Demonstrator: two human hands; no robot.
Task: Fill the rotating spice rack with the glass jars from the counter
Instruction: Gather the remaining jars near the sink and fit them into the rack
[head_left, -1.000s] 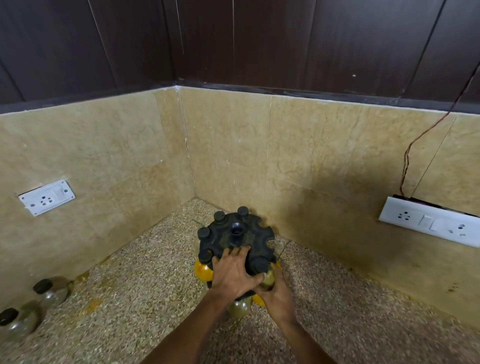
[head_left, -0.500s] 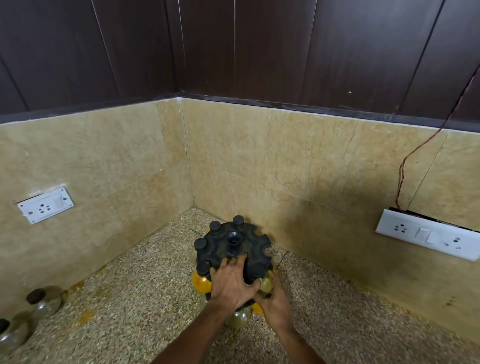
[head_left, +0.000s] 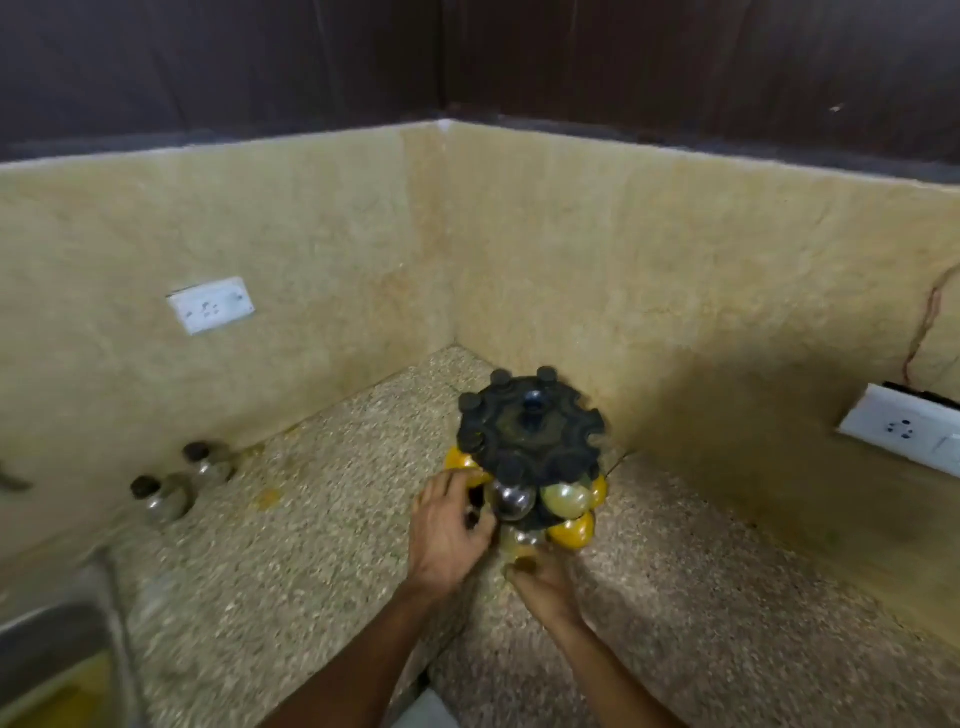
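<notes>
Near the counter's corner: a black rack (head_left: 530, 434) stands on speckled stone (head_left: 311, 545), close to where two beige tiled walls (head_left: 649, 270) meet.
Rack: a round, notched top with black jar caps in several slots; a central knob rises from its middle.
Jars in rack: a clear jar (head_left: 511, 500) hangs at the near edge, a greenish jar (head_left: 566, 499) just right of it, and orange-filled jars (head_left: 571, 530) show lower down and at the left rim.
Left hand (head_left: 449, 530): pressed against the rack's near-left side, fingers curled toward the clear jar; the blur hides whether they actually grasp it, so the grip cannot be told.
Right hand (head_left: 545, 584): low at the rack's near base, fingertips at a small pale jar there; whether it is closed on anything cannot be told.
Loose jars: two glass jars (head_left: 163, 499) with dark caps wait on the counter along the left wall, side by side and well apart from the rack.
Left wall: a white socket (head_left: 210, 305) is mounted above those jars.
Right wall: a white switch plate (head_left: 904, 428) with a reddish wire (head_left: 930, 322) running up from it.
Lower left: the metal rim of a sink (head_left: 57, 634) enters the picture.
Focus: the whole view is smeared by motion.
</notes>
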